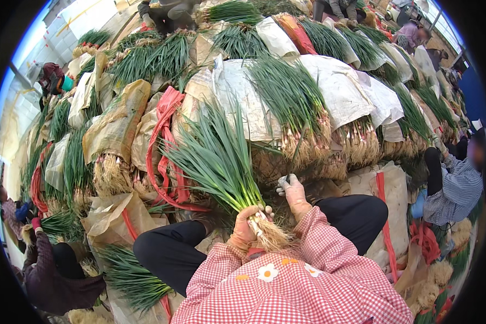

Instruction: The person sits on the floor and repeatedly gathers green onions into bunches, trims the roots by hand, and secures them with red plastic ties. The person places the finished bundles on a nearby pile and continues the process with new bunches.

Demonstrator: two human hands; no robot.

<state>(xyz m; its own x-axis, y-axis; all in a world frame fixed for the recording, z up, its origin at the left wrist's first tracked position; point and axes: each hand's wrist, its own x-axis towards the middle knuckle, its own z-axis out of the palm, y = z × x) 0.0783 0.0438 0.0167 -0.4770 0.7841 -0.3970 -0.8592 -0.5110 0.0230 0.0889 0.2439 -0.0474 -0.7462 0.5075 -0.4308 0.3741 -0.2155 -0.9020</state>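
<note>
My left hand (245, 229), in a pale glove, is closed around a bunch of green garlic (227, 162) at its lower stems. Its long green leaves fan away from me. Bushy pale roots (273, 235) hang out of my fist on the near side, over my lap. My right hand (295, 194), gloved with grey, soiled fingertips, is to the right of the bunch with its fingers bent. It is just short of the root ends of a larger heap of green garlic (291, 105). Whether anything small is between its fingers cannot be seen.
Pale woven sacks (243, 97) cover parts of the heaped rows ahead. Red plastic strapping (162, 141) loops down at left; a red strip (384, 222) lies over a sack at right. More green garlic (133, 275) lies by my left knee. Co-workers sit at left (60, 275) and right (455, 182).
</note>
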